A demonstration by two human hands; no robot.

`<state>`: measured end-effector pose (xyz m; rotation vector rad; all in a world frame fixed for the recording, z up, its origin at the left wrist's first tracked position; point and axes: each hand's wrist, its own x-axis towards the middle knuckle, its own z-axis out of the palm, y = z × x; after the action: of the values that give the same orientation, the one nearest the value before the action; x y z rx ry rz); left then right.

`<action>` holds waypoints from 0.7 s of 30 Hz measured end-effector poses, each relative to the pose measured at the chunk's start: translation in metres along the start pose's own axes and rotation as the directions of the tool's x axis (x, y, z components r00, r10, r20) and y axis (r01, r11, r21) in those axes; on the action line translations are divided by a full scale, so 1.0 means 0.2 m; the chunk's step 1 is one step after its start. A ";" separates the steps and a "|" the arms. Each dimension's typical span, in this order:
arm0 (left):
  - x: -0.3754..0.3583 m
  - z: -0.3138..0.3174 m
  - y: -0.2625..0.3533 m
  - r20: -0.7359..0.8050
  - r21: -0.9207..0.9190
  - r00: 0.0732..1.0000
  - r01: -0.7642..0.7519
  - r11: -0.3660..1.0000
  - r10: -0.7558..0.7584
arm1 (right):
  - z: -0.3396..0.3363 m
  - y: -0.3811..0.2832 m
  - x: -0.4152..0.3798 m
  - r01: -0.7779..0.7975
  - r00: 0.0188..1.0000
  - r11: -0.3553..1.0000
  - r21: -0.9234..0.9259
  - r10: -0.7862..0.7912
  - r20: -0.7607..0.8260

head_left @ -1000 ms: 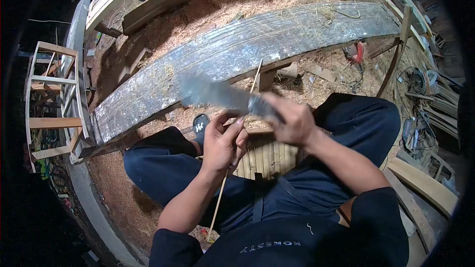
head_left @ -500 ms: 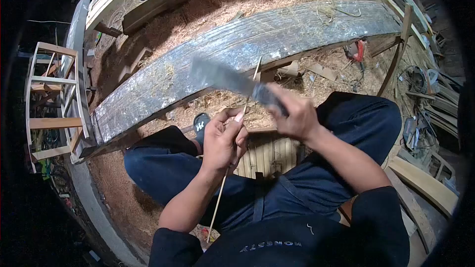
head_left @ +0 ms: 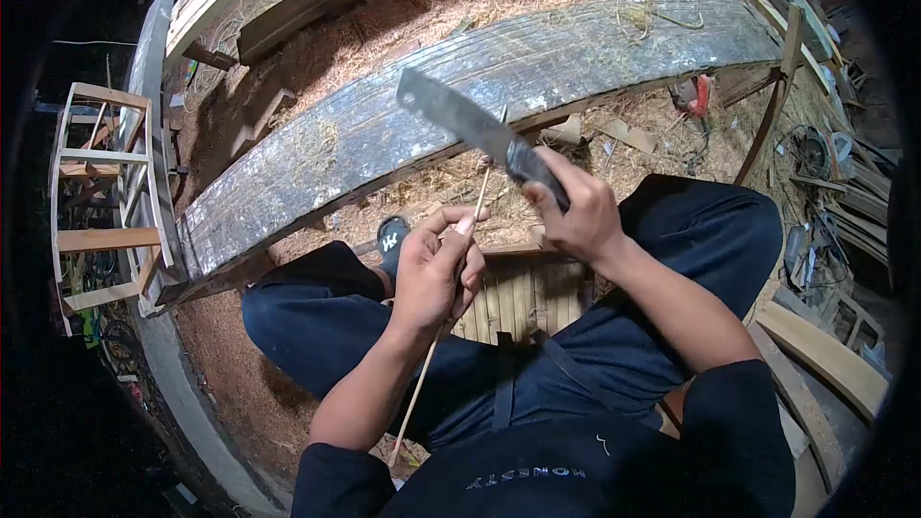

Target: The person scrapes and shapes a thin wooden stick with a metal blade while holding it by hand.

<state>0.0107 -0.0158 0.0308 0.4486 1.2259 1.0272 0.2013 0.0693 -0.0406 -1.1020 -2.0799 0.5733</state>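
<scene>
My left hand [head_left: 436, 273] is closed around a thin, pale wooden or bamboo stick [head_left: 419, 391], thumb and fingers pinching it near its upper part. The stick slants from above my lap up past the fingertips. In my right hand [head_left: 580, 211], fingers wrap the dark handle of a broad-bladed knife [head_left: 459, 117]. Its flat, squared-off blade points up and left, over the stick's upper end in this view. Beyond the blade lies a long, curved, weathered plank [head_left: 317, 149] with scuffed, pale patches. Below my hands, between the legs, is a slatted bamboo seat [head_left: 523, 297].
Shavings [head_left: 403, 14] cover the ground around the plank. A small wooden frame [head_left: 106, 158] stands at the left. A red-handled tool [head_left: 700, 96] lies under the plank's right side, near an upright wooden brace [head_left: 775, 105]. Curved boards [head_left: 825, 355] lie at the right.
The knife, blurred by motion before, now shows sharply, its blade tilted more steeply upward. My right hand has risen slightly to the right. The stick's lower end has shifted a little left.
</scene>
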 end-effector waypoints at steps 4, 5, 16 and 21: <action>0.01 -0.01 -0.02 -0.027 0.007 0.999 -0.025 1.000 0.025 | -0.06 -0.08 -0.05 0.142 0.948 0.989 0.041 -0.148 0.282; 0.01 -0.01 0.00 -0.009 -0.002 1.000 -0.005 1.000 0.005 | -0.04 -0.07 -0.04 0.084 0.978 0.995 0.055 -0.093 0.185; 0.02 0.01 0.01 -0.025 -0.030 0.999 -0.045 0.999 0.045 | -0.04 -0.03 0.00 0.091 0.978 0.996 0.000 -0.089 0.189; 0.02 -0.03 -0.02 -0.013 -0.119 1.000 0.011 0.993 -0.013 | 0.01 -0.01 0.00 0.154 0.982 0.985 0.080 -0.162 0.101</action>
<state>0.0060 -0.0166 0.0236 0.3418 1.1708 1.0882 0.1981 0.0675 -0.0406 -0.8729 -2.1979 0.6354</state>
